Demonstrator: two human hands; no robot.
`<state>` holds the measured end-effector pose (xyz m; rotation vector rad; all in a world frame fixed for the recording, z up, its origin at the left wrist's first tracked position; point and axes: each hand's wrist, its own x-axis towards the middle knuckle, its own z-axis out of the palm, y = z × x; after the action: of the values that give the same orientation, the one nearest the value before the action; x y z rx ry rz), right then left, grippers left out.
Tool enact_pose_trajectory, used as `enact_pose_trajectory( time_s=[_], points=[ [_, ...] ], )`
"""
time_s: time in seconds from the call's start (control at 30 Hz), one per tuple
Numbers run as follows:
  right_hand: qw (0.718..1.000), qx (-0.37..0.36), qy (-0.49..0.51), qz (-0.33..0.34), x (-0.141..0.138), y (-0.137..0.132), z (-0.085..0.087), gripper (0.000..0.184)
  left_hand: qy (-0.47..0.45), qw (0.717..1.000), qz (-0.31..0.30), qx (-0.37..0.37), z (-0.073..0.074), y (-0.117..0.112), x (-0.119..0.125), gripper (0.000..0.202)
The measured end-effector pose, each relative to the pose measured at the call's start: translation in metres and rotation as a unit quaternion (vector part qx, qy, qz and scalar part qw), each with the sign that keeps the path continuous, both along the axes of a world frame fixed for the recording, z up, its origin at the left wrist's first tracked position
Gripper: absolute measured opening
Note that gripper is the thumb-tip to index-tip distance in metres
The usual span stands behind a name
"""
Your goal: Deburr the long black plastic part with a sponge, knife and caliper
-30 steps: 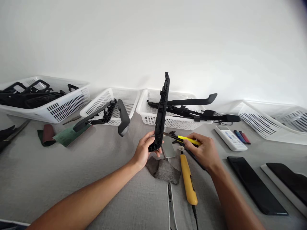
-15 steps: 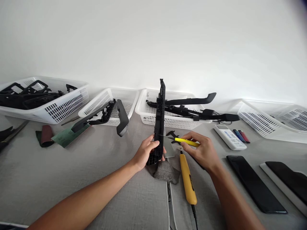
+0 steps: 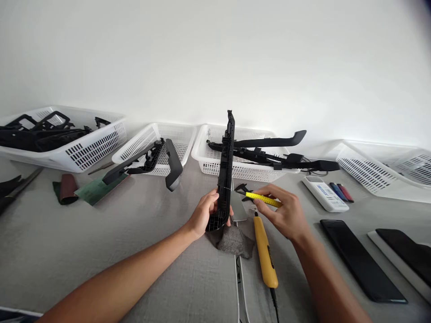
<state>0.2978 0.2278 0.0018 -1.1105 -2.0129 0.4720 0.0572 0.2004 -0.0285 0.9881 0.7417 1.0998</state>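
Black ribbed plastic trim strip [image 3: 226, 170], now steadied upright, is gripped by the left hand [image 3: 204, 214]; the yellow-handled knife [image 3: 261, 198], pinched in the right hand [image 3: 286, 214], is brought against its edge.

I see a grey surface [image 3: 67, 251] carrying four white baskets [image 3: 235, 170]. Nearer me lie a yellow tool [image 3: 265, 253], a grey cloth [image 3: 232, 240] and a dark phone [image 3: 362, 259].

The left hand [image 3: 204, 214] grips the lower end of a long black plastic part [image 3: 226, 170], held upright over a grey cloth [image 3: 232, 240]. The right hand [image 3: 286, 215] presses a yellow-handled knife [image 3: 264, 199] against its edge.
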Motion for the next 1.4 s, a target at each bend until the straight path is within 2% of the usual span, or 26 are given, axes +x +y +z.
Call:
enact_pose_trajectory(
  time_s=[0.57,0.97,1.2,1.4],
  points=[
    [1.000,0.015,-0.002,-0.007,-0.0021,0.0017,-0.0001,0.009,-0.009,1.000,-0.017,-0.004,-0.0047,0.0009,0.0000,0.032],
    [1.000,0.027,-0.005,0.004,-0.0024,0.0012,0.0001,0.008,0.001,1.000,-0.020,0.000,-0.0048,0.0014,0.0002,0.033],
    [1.000,0.007,-0.003,0.028,-0.0007,-0.0001,0.0031,0.008,-0.001,1.000,-0.021,0.000,-0.0043,0.0011,0.0001,0.037],
    [1.000,0.012,0.017,-0.014,-0.0021,0.0013,-0.0006,0.015,-0.001,1.000,-0.025,-0.005,-0.0048,0.0008,-0.0002,0.035]
  ],
)
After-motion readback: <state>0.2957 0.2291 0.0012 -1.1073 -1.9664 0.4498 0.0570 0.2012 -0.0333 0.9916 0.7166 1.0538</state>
